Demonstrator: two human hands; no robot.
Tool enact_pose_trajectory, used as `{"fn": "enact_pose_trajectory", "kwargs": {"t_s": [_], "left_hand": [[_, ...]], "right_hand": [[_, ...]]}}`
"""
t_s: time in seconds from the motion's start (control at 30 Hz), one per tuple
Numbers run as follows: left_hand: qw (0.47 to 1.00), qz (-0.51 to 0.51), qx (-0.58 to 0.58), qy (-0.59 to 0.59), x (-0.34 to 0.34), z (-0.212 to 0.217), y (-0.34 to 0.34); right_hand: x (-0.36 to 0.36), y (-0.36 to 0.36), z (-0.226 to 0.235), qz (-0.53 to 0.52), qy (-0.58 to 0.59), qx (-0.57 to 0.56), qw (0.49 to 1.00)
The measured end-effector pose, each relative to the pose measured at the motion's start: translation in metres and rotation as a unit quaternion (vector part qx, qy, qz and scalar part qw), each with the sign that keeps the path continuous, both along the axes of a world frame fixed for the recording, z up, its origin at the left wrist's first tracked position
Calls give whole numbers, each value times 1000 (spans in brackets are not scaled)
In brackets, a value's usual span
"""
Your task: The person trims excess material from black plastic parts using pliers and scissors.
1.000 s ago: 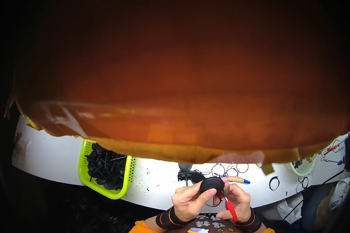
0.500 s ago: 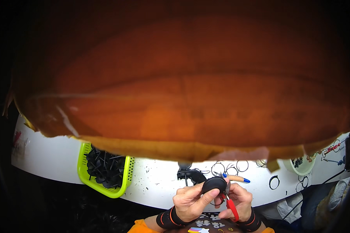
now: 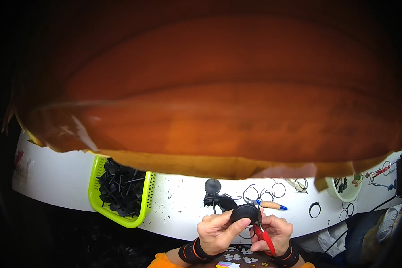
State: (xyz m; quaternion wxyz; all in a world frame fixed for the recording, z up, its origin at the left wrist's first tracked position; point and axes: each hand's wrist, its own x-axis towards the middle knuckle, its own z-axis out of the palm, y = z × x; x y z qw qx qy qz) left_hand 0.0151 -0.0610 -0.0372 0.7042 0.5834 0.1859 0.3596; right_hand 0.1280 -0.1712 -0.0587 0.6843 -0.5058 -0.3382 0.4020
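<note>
Pinching the disc (image 3: 244, 215) in the left hand (image 3: 217, 231), gripping scissors (image 3: 265, 239) in the right hand (image 3: 279, 234) just right of it. Pointing blades (image 3: 259, 219) away from that hand, along the disc's right edge; not making out contact tbh.

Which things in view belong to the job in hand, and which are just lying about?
In the job:
round black piece, in the left hand
red-handled scissors, in the right hand
possibly the black pieces in the green basket

Apparently lying about:
wooden-handled tool
loose black rings
pale bowl
</note>
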Motion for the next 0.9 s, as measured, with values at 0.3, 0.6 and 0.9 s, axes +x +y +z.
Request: {"fn": "enact_pose_trajectory", "kwargs": {"t_s": [0.3, 0.6, 0.9], "left_hand": [[998, -16, -36, -53, 0, -2, 1], [998, -24, 55, 2, -5, 12, 7], [995, -14, 95, 36, -8, 4, 7]], "right_hand": [[1, -2, 4, 22, 4, 3, 1000], [9, -2, 6, 97, 120, -12, 988], [8, -2, 9, 96, 105, -26, 989]]}}
